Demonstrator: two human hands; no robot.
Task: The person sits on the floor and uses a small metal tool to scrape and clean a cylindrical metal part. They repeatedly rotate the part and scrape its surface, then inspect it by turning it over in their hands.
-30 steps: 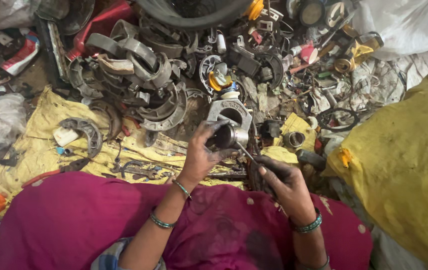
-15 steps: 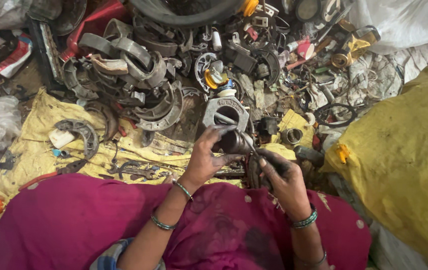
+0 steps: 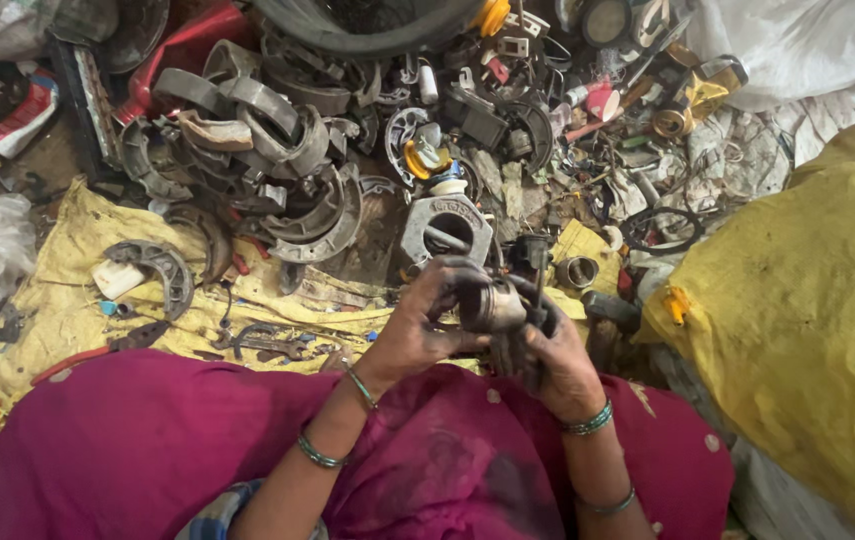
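At 6 o'clock of the scrap heap, over the magenta lap cloth [image 3: 147, 450], both hands meet on one small metal part [image 3: 492, 305], a greasy grey cylinder-like piece, held up off the yellow sack cloth [image 3: 67, 300] that covers the ground.

Left hand [image 3: 422, 325]: fingers wrapped round the part from its 9 o'clock side, thumb underneath. Clenched on it. Right hand [image 3: 557, 355]: fingers closed on the part's 3 o'clock side and on a dark, thin tool [image 3: 539, 262] standing up toward 12; whether the tool tip is seated in the part, cannot tell, the hands hide it.

About them: a grey metal housing [image 3: 447, 228] with a round bore lies just beyond the hands at 12 o'clock. Curved brake shoes [image 3: 267, 120] are piled at 10 to 11 o'clock, one more [image 3: 162, 270] lying alone at 9. A yellow sack [image 3: 807, 300] bulks at 3 o'clock. A small ring [image 3: 577, 272] sits just beside the right hand at 1 o'clock.

Judgement on doing it well: the left hand should stay the steady clamp, part braced close to the body, so the right can work the tool along its own axis without slipping on the grease. Short, controlled pressure; keep the left fingers clear of the tool's line.

Against a second ago: the part sat higher and more left, just under the housing, with the right hand lower and apart, holding the tool at a slant. Half a second ago the gap was narrowing. Now the right hand has closed in and both grip the piece together, lower and nearer the lap.
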